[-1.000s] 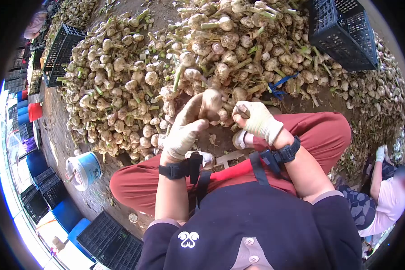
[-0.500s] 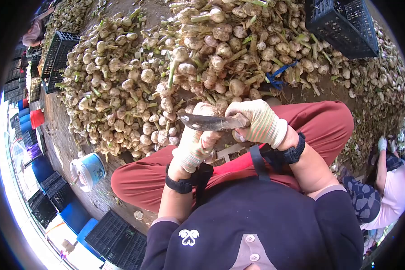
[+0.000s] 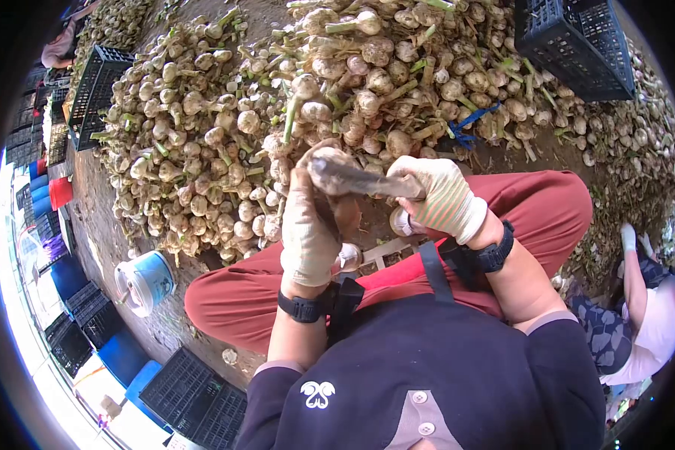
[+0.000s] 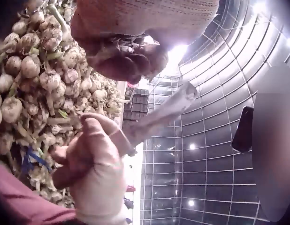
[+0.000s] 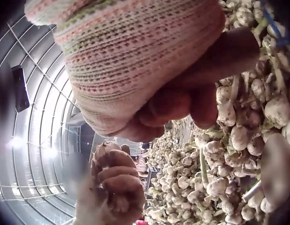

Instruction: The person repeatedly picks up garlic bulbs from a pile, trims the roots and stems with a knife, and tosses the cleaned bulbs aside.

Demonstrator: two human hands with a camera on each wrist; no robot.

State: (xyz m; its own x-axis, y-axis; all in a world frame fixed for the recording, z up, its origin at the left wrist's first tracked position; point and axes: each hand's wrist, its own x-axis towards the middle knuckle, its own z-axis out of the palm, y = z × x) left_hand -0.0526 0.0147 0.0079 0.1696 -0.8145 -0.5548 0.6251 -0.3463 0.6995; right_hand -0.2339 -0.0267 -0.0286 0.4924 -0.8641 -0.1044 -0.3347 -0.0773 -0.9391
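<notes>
My gloved left hand is raised over my lap, its fingers curled round a garlic bulb, which is mostly hidden by the fingers. A striped knit glove covers my right hand, which grips a knife by its handle. The broad knife blade points left and overlaps the left hand's fingers in the head view. In the left wrist view the blade stands out from the right hand, below the left hand.
A big heap of garlic spreads ahead of my crossed legs. Black crates stand at its right and left. A blue-and-white bucket sits on the left. Another person is at the lower right. Blue string lies on the heap.
The left hand has turned, fingers now upward, with the bulb less exposed than a second ago. The knife blade, unseen at first, came across the left hand and now sits slightly higher and tilted.
</notes>
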